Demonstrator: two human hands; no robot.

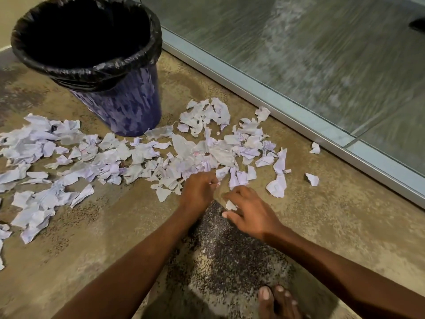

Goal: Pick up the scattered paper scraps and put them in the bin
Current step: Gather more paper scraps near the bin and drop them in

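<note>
Pale lilac paper scraps (138,157) lie strewn over the concrete floor (345,226) in a broad band. It touches the foot of the bin (128,111) and spreads to either side of it and toward me. The bin stands upright, its wide mouth ringed by a black liner (92,72). My left hand (199,188) is at the edge of the band farthest from the bin, fingers curled down into the paper; I cannot tell whether they grip anything. My right hand (253,212) is just beside it, a little farther from the bin, with thumb and forefinger curled round one small scrap (230,205) that lies apart from the rest. One piece at a time would be slow, I judge. The better way is to use both hands as rakes, sweep the loose pieces toward the bin's base into a heap, press it between my palms and lift it as a wad. Torn paper is light and springy, so I should squeeze firmly, carry low, and let go only once my hands are over the liner's rim. The stragglers (312,179) well away from the bin, near the metal rail (253,93), can wait for a last pass.
</note>
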